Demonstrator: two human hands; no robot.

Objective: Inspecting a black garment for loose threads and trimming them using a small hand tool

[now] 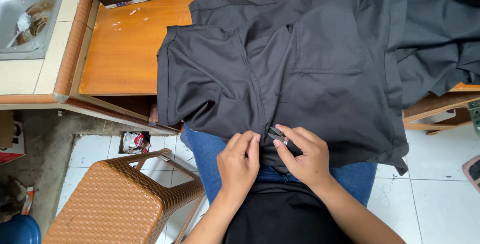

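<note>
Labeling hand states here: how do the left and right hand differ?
The right hand holds small thread snips, tips pointing at the seam; the left hand holds no tool.
The left hand pinches the black garment at the seam with its fingertips; the right hand lies on the cloth, fingers curled round the snips.
Shared: both bare, side by side at the garment's near edge over the lap.

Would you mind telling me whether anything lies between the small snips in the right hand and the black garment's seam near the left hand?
Nothing visible does. The right hand holds the small metal thread snips with their tips right at the seam of the black fabric garment, and the left hand pinches the cloth just beside them.
</note>
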